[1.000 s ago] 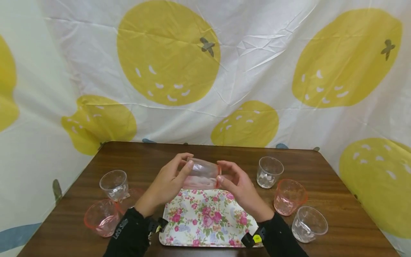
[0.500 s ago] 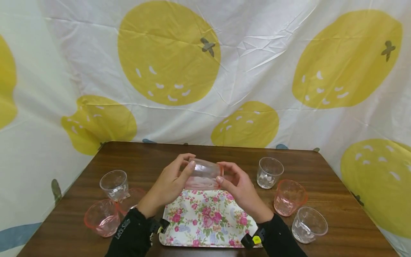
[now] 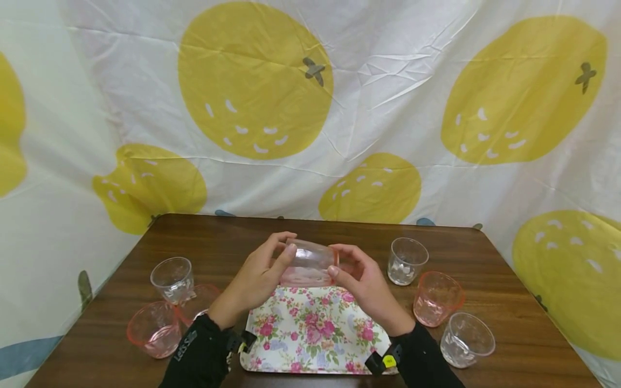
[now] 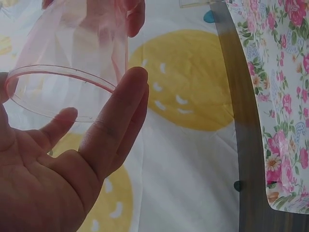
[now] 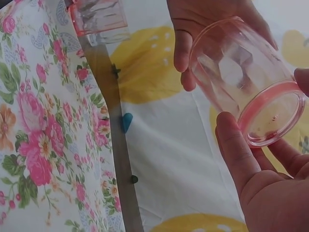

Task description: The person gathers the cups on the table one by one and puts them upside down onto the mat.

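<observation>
A pink-tinted clear cup [image 3: 308,264] lies sideways in the air over the back edge of the floral tray [image 3: 320,334]. The left hand [image 3: 262,275] grips its open rim end, thumb and fingers spread around the side. At the opposite end, the right hand [image 3: 361,280] holds the thick base between thumb and fingers. In the right wrist view the faceted wall and round base of the cup [image 5: 231,63] show, with nothing inside it. The left wrist view shows the cup's rim close to the left palm.
At left stand a clear cup [image 3: 172,280] and two pink cups, the nearer one [image 3: 155,331] in front and the other partly behind the left wrist. A clear cup [image 3: 402,269], a pink cup [image 3: 432,304] and another clear cup [image 3: 461,345] line the right of the brown table [image 3: 339,229].
Both hands and the cup between them have shifted very slightly to the right. Their hold on it looks the same.
</observation>
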`<control>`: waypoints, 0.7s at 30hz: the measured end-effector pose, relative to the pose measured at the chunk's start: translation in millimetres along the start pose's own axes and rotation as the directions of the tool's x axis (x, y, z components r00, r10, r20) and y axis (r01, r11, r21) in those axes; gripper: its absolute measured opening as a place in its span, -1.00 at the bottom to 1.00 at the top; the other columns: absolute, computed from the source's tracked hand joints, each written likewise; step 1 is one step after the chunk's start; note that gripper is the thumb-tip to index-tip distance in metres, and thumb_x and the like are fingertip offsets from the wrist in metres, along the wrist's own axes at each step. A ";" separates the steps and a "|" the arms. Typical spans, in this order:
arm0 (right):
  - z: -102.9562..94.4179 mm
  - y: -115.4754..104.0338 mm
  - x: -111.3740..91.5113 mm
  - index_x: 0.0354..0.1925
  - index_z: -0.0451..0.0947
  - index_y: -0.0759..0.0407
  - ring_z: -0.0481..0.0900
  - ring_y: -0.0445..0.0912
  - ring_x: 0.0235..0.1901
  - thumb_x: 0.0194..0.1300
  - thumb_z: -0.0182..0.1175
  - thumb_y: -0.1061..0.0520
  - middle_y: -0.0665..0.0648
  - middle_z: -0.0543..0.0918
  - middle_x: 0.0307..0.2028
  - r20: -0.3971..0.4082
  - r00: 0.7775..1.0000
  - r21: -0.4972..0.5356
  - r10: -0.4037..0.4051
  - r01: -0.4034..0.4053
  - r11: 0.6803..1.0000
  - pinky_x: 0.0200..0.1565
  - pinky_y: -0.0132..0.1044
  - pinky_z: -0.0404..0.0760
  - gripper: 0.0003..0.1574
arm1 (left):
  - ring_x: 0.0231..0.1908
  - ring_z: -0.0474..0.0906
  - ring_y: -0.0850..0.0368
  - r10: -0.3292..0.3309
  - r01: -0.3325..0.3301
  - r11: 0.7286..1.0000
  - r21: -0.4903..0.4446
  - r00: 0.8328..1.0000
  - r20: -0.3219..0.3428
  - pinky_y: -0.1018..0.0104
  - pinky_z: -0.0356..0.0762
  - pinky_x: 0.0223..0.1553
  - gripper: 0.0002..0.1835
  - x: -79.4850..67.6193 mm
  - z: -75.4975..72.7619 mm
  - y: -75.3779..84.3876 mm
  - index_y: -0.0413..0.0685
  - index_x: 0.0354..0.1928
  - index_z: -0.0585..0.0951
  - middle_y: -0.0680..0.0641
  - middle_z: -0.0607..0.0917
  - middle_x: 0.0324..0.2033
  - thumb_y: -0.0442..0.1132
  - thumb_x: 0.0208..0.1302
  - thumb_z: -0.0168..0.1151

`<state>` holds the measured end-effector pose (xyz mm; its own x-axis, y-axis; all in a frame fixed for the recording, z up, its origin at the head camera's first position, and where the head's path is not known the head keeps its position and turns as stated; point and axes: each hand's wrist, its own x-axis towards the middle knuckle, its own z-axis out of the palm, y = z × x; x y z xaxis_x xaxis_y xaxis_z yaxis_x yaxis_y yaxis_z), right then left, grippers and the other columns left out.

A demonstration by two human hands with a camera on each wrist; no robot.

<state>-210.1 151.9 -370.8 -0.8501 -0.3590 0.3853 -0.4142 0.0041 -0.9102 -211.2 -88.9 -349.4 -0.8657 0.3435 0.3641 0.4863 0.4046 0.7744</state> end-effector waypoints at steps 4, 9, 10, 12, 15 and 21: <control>-2.2 0.4 0.5 0.25 0.34 0.46 0.63 -0.07 -0.14 0.38 0.17 0.31 0.13 0.56 -0.10 0.006 1.000 0.020 -0.004 0.004 1.000 -0.16 -0.40 0.72 -0.47 | -0.19 0.63 -0.03 0.014 -0.014 1.000 -0.008 1.000 0.004 -0.05 0.68 -0.20 -0.55 1.2 1.7 -0.6 -0.01 0.37 0.33 -0.30 0.58 0.07 -0.03 0.57 -0.12; -5.9 -0.1 0.1 0.28 0.35 0.41 0.64 -0.04 -0.09 0.39 0.18 0.29 0.19 0.57 -0.08 0.004 1.000 0.001 0.002 -0.002 1.000 -0.15 -0.40 0.72 -0.46 | 0.00 0.56 -0.10 0.043 -0.043 0.999 0.014 0.999 0.002 -0.21 0.61 -0.03 -0.50 1.9 3.0 -1.4 -0.06 0.43 0.28 -0.33 0.51 0.21 -0.04 0.58 -0.13; -6.9 -0.6 0.0 0.29 0.35 0.39 0.64 -0.03 -0.07 0.40 0.18 0.27 0.22 0.57 -0.07 0.003 1.000 -0.006 0.007 -0.007 1.000 -0.15 -0.41 0.71 -0.45 | 0.01 0.54 -0.11 0.050 -0.050 0.999 0.020 0.999 0.000 -0.22 0.59 -0.02 -0.49 2.0 3.2 -1.6 -0.07 0.44 0.27 -0.33 0.49 0.23 -0.04 0.58 -0.13; -8.9 -1.7 -0.4 0.31 0.34 0.34 0.63 -0.02 -0.02 0.41 0.18 0.24 0.26 0.55 -0.03 0.002 1.000 -0.020 0.019 -0.019 1.000 -0.13 -0.41 0.70 -0.44 | -0.01 0.55 -0.09 0.058 -0.058 0.998 0.022 0.998 -0.002 -0.20 0.61 -0.04 -0.49 2.0 3.4 -2.1 -0.09 0.45 0.25 -0.33 0.47 0.24 -0.05 0.59 -0.14; -12.4 -3.3 -1.0 0.33 0.33 0.31 0.62 -0.01 0.01 0.42 0.18 0.22 0.33 0.52 0.01 0.000 1.000 -0.037 0.022 -0.022 0.999 -0.11 -0.41 0.69 -0.43 | -0.10 0.58 -0.04 0.060 -0.060 0.998 0.011 0.998 0.000 -0.11 0.66 -0.12 -0.49 1.8 3.9 -3.1 -0.10 0.45 0.24 -0.32 0.46 0.23 -0.06 0.60 -0.15; -21.9 -5.7 -0.5 0.33 0.31 0.34 0.63 -0.05 -0.05 0.41 0.17 0.25 0.25 0.53 -0.02 -0.016 1.000 -0.043 0.010 -0.011 0.999 -0.13 -0.38 0.70 -0.42 | -0.01 0.55 -0.13 0.042 -0.042 0.999 0.009 0.999 -0.008 -0.22 0.60 -0.04 -0.48 0.9 3.3 -3.6 -0.10 0.45 0.25 -0.33 0.45 0.25 -0.04 0.60 -0.17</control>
<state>-214.5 172.5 -362.5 -0.8595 -0.3438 0.3782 -0.4184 0.0484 -0.9070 -213.4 -87.2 -353.6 -0.8452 0.3533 0.4010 0.5236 0.3970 0.7538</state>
